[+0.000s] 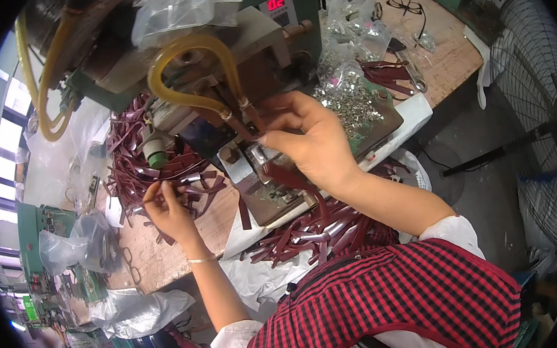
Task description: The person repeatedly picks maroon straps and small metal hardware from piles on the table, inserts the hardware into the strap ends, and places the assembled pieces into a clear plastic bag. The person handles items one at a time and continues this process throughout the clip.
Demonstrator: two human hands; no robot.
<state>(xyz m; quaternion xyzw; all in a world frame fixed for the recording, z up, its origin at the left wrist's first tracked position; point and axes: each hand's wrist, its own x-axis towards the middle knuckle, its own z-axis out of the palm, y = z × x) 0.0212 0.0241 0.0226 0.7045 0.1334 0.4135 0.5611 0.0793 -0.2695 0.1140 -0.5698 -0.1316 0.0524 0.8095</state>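
My right hand (315,141) reaches into the bench machine, its thumb and fingers pinched close below the yellow hose loop (191,42). What lies between the fingertips is hidden. A dark red strap (289,176) runs out from the small metal fixture (267,155) just under that hand. My left hand (168,210) is at the edge of a heap of dark red straps (134,147) with silvery metal parts, fingers curled in. Whether a strap is in its grip cannot be made out. More straps (317,233) lie bunched below the machine, close to my body.
Small shiny metal pieces (352,111) are heaped right of the machine, with plastic bags (372,33) behind. Eyeglasses (404,5) and a wrench (418,79) lie on the far right bench. A black-grilled fan (534,72) stands at right. A green knob (156,158) juts out between my hands.
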